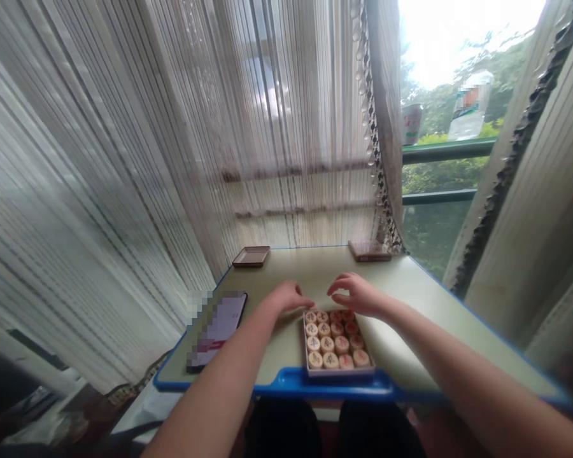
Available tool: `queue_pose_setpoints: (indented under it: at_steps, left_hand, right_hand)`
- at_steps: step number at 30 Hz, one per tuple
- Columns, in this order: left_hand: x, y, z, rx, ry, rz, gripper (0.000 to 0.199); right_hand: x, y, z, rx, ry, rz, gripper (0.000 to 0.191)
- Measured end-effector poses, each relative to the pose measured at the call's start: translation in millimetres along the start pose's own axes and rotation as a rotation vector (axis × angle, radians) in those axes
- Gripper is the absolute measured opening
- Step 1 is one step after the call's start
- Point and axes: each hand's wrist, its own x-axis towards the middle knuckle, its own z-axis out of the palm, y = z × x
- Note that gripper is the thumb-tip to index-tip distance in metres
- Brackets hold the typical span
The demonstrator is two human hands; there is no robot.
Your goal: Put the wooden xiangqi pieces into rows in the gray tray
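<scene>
An open box (pixel 306 351) of round wooden Chinese chess pieces (pixel 327 344) lies near the table's front edge, the discs set in rows. The two left columns carry dark characters, the two right ones red. My left hand (pixel 287 296) is at the box's far left corner, a finger stretched to its rim; whether it touches I cannot tell. No piece shows in that hand. Above the far right corner, my right hand (pixel 356 295) has its fingers curved and apart, with nothing seen between them.
A shallow brown box lid (pixel 251 256) sits at the table's far left corner, a flat brown case (pixel 370 250) at the far right. Left of my arm lies a phone (pixel 224 318). Blue trim edges the pale table (pixel 286 270). Striped curtains (pixel 286 127) hang just behind it.
</scene>
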Motion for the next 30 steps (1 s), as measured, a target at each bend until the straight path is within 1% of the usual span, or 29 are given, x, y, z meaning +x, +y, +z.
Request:
queue_pose_setpoints:
  at_steps: [1,3,5,6,8,10,14,17,20,23,25,28,30]
  left_hand:
    - [5.4,2.3,-0.7,0.01,-0.007,-0.016,0.048]
    - [14.8,6.3,0.7,0.011,0.012,-0.001,0.036]
    - [21.4,7.8,4.8,-0.026,0.046,0.083,0.027]
    - [23.5,7.4,7.2,-0.045,0.062,0.127,0.025]
    - [25.0,4.8,11.2,-0.061,0.109,0.175,0.026]
    - [24.3,1.2,13.5,-0.058,0.155,0.182,0.031]
    - [24.1,-2.6,14.1,-0.057,0.176,0.199,0.039]
    - [25.8,-1.4,13.8,-0.016,0.205,0.242,0.033]
    - [25.1,1.6,13.0,-0.045,0.23,0.25,0.026]
    - [22.0,7.0,10.9,-0.196,0.231,0.251,0.019]
    - [19.3,12.0,8.9,-0.358,0.195,0.248,0.019]
    - [14.3,19.8,5.6,-0.638,0.103,0.224,0.025]
    - [10.3,24.0,3.2,-0.79,0.061,0.215,0.03]
  right_hand:
    - [6.4,6.2,3.9,-0.007,0.019,-0.025,0.017]
    - [14.6,19.4,13.2,0.008,0.111,-0.043,0.021]
    - [17.7,31.2,22.0,0.063,0.188,-0.01,0.028]
    - [17.9,35.8,25.3,0.096,0.2,0.018,0.03]
    - [17.2,41.5,28.9,0.151,0.169,0.059,0.031]
    - [16.3,42.6,28.9,0.174,0.123,0.057,0.03]
    - [16.8,38.6,25.3,0.17,0.073,0.026,0.029]
    - [17.6,38.0,24.3,0.157,0.106,0.016,0.027]
    - [17.3,39.1,24.8,0.131,0.195,0.003,0.027]
    - [15.8,36.8,25.7,0.11,0.231,-0.014,0.026]
    - [14.0,32.5,26.1,0.111,0.223,-0.044,0.025]
    - [11.2,25.0,26.0,0.115,0.226,-0.132,0.024]
    - [9.9,21.7,24.9,0.098,0.26,-0.187,0.022]
